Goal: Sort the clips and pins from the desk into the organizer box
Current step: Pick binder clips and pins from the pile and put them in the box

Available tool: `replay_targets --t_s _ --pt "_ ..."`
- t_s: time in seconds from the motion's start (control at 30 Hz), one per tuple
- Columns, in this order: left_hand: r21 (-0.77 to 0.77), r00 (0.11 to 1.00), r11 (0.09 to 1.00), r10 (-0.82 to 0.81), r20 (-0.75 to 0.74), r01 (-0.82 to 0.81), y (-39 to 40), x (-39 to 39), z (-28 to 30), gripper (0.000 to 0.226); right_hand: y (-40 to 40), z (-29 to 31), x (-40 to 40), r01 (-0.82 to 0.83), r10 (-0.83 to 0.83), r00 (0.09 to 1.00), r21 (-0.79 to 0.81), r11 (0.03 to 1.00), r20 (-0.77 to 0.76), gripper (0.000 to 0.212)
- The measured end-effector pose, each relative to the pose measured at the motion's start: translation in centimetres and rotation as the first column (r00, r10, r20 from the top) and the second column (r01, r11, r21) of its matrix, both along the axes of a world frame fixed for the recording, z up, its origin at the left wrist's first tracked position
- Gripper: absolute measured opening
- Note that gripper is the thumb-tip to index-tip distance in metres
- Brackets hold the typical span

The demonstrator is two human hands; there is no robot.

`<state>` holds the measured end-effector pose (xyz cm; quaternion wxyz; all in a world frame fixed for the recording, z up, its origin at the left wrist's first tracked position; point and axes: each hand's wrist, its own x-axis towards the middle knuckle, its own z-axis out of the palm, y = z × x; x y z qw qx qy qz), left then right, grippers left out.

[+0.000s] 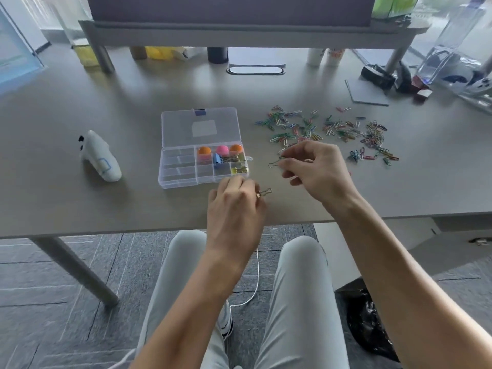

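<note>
Two hands are working just near of the organizer box [202, 147], each pinching one small metal clip. The left hand [234, 206] is curling its fingers round a gold-toned binder clip [265, 193], whose wire loops are sticking out to the right past the knuckles. The right hand [316, 169] is gripping a wire clip [274, 164] between thumb and forefinger, its long axis running left to right and its free end pointing left toward the box.

Judging from this, the coming move turns on that direction: the box's open compartments are lying to the left and slightly far of both hands, and the left hand is the nearer one, sitting almost against the box's near right corner. The right hand would have to travel left across a gap of bare surface [80, 203] to reach it.

Inside the tray, three round ball-like pieces are showing, two orange and one pink, with one blue binder clip [218, 158] and a few gold ones beside them; the exact gold count is too small to tell. The left compartments are looking empty. The clear lid is lying open on the far side.

Far right of the hands, a loose scatter of coloured paper clips [330, 131], far too many to count, is spreading across the surface, well apart from the box. One white bottle [99, 155] is lying on its side to the left.
</note>
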<state>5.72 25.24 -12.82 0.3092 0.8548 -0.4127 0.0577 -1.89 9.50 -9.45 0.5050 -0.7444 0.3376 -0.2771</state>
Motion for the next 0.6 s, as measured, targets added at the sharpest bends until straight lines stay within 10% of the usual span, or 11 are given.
replay_targets --t_s 0.6 --pt "-0.064 0.997 0.997 -0.030 0.064 0.034 2.5 3.1 -1.3 0.018 1.9 0.5 6.3 -0.077 -0.003 0.962 -0.278 0.958 -0.274 0.003"
